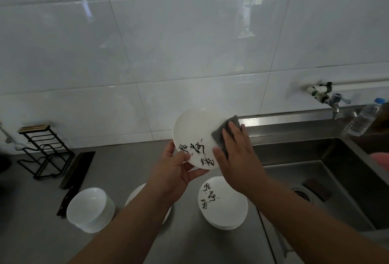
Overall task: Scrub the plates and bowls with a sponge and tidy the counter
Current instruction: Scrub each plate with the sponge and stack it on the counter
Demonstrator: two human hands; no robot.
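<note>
I hold a white plate [194, 132] with black brush lettering tilted up above the counter. My left hand [175, 167] grips its lower left rim. My right hand [235, 148] presses a grey sponge [221, 132] flat against the plate's right side. Below on the counter stand a stack of lettered white plates [226, 207], a stack of white bowls [90, 209] to the left, and another white plate [134, 195] mostly hidden under my left forearm.
A steel sink [336, 179] with a drain lies to the right, a wall tap [334, 100] above it and a water bottle [364, 118] on its rim. A black wire rack [45, 150] and a cleaver [76, 171] sit at the left of the grey counter.
</note>
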